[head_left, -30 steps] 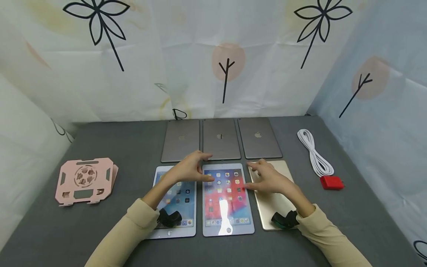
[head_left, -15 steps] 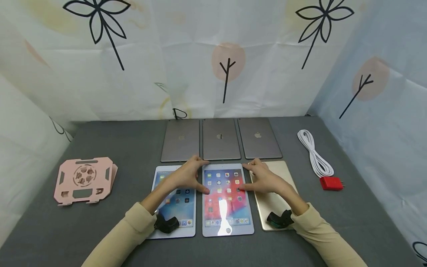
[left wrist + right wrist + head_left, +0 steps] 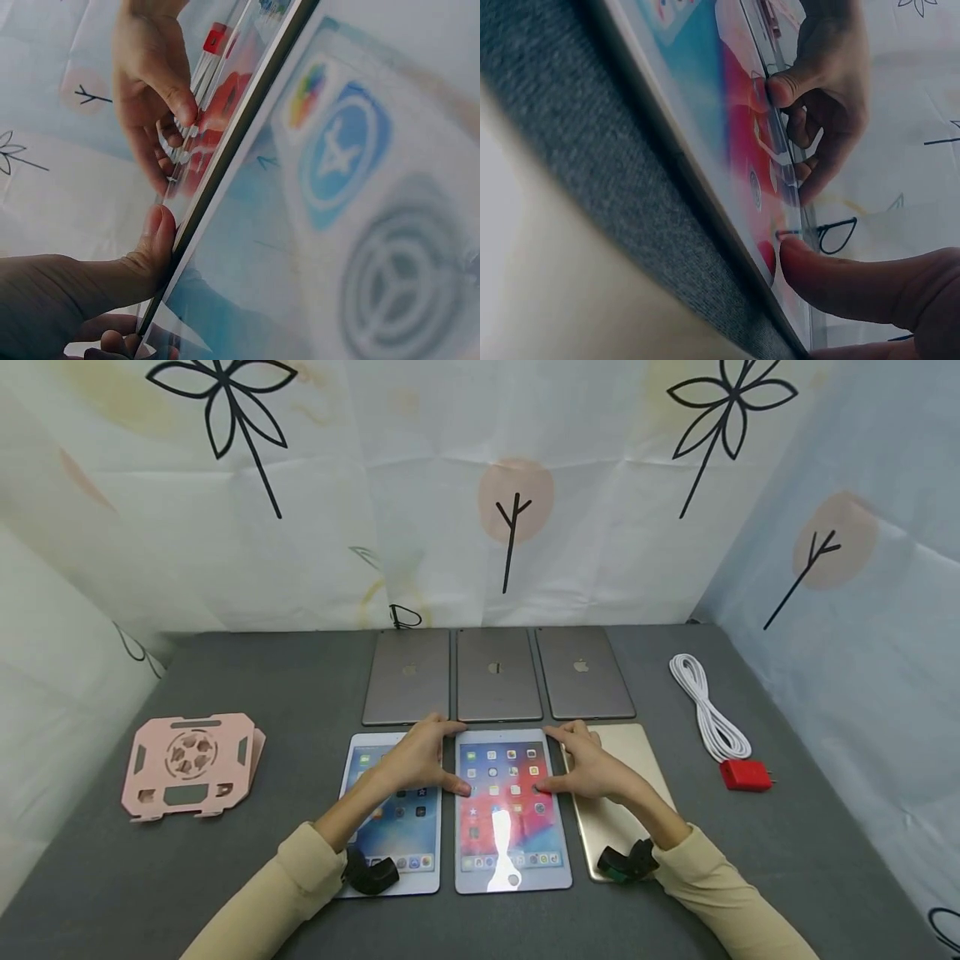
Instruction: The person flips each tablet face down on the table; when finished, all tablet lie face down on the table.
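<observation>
A white-framed tablet (image 3: 510, 827) with its screen lit red and blue lies face up at the middle of the table. My left hand (image 3: 422, 758) is at its upper left edge, and my right hand (image 3: 591, 764) is at its upper right. Between thumb and fingers, both hands pinch the side edges of a thin clear sheet (image 3: 786, 161), like a screen protector, close over the screen. Its outline hardly shows from the head. A second lit tablet (image 3: 416, 839) lies partly under my left forearm. Beneath my right hand and wrist is a gold tablet (image 3: 626, 743), back up.
Three grey tablets, left (image 3: 408, 672), middle (image 3: 497, 672) and right (image 3: 585, 672), lie back up in a row behind. A pink stand (image 3: 191, 764) is at the left. At the right are a coiled white cable (image 3: 712, 714) and a red charger (image 3: 745, 774).
Both hands have shifted left together, keeping about the same spacing, and my left thumb is lower over the middle tablet's left edge. Over the last half second they have barely moved.
</observation>
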The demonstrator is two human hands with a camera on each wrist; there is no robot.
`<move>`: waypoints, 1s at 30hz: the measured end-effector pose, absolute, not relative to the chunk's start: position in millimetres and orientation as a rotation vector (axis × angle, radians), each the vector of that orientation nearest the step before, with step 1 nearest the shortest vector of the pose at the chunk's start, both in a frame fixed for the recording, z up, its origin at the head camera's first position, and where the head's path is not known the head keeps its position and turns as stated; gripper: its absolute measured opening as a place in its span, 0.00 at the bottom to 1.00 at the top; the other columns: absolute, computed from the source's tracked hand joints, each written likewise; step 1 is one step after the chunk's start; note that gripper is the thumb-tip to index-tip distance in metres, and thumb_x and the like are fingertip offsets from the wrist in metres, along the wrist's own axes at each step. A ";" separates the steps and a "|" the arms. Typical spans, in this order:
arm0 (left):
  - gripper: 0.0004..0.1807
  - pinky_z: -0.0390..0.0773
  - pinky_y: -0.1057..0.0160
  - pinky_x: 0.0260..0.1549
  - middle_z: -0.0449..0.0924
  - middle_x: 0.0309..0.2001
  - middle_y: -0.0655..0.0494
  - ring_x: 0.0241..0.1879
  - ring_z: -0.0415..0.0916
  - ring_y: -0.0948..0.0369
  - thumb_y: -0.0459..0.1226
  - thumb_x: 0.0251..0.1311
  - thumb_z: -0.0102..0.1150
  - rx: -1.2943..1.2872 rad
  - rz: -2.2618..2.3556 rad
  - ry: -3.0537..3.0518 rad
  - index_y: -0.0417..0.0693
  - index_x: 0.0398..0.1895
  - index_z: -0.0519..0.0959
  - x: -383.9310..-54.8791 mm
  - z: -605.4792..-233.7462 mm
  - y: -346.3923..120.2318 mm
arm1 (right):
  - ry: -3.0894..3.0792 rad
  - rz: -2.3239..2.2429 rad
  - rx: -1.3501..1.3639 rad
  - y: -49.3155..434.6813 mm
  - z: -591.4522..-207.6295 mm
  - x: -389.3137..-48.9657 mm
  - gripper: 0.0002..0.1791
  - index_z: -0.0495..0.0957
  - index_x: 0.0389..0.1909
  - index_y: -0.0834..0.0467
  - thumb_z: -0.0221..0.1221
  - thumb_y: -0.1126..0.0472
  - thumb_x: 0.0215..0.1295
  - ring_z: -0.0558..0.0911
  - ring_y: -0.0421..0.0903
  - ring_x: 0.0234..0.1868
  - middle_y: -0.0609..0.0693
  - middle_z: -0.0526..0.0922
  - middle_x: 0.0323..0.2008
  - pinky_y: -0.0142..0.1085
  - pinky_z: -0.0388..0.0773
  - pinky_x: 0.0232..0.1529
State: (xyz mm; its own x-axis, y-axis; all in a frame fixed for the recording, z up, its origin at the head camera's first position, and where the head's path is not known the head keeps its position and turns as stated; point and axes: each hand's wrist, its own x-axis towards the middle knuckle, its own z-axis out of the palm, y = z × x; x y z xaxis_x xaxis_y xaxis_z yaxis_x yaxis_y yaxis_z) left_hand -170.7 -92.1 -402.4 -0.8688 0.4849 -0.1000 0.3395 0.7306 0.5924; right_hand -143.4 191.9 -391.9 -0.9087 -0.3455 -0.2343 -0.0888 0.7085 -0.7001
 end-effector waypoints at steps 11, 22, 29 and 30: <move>0.53 0.70 0.59 0.41 0.76 0.55 0.40 0.41 0.68 0.56 0.48 0.37 0.87 0.661 0.875 2.690 0.39 0.69 0.74 -171.1 -405.2 -92.8 | 2.361 -1.244 -0.191 195.1 -393.7 -145.7 0.48 0.57 0.78 0.63 0.68 0.67 0.59 0.54 0.65 0.66 0.65 0.58 0.67 0.64 0.59 0.65; 0.51 0.75 0.56 0.43 0.78 0.54 0.41 0.42 0.70 0.55 0.48 0.36 0.87 0.647 0.850 2.715 0.41 0.68 0.76 -172.9 -403.5 -90.2 | 2.069 -1.518 -0.309 205.0 -388.7 -151.2 0.49 0.44 0.81 0.64 0.62 0.71 0.65 0.71 0.55 0.58 0.68 0.67 0.65 0.42 0.72 0.58; 0.51 0.78 0.51 0.51 0.79 0.54 0.41 0.47 0.74 0.53 0.47 0.38 0.87 0.647 0.852 2.711 0.41 0.69 0.75 -171.2 -402.5 -86.0 | 2.076 -1.569 -0.274 204.8 -386.8 -148.4 0.47 0.49 0.80 0.63 0.60 0.72 0.63 0.76 0.53 0.56 0.66 0.68 0.62 0.42 0.73 0.59; 0.51 0.77 0.51 0.51 0.79 0.54 0.41 0.47 0.74 0.53 0.47 0.38 0.86 0.649 0.856 2.705 0.41 0.69 0.74 -170.9 -402.2 -85.6 | 2.079 -1.576 -0.269 204.7 -386.4 -147.9 0.47 0.48 0.80 0.63 0.60 0.72 0.63 0.76 0.54 0.56 0.67 0.67 0.63 0.41 0.73 0.58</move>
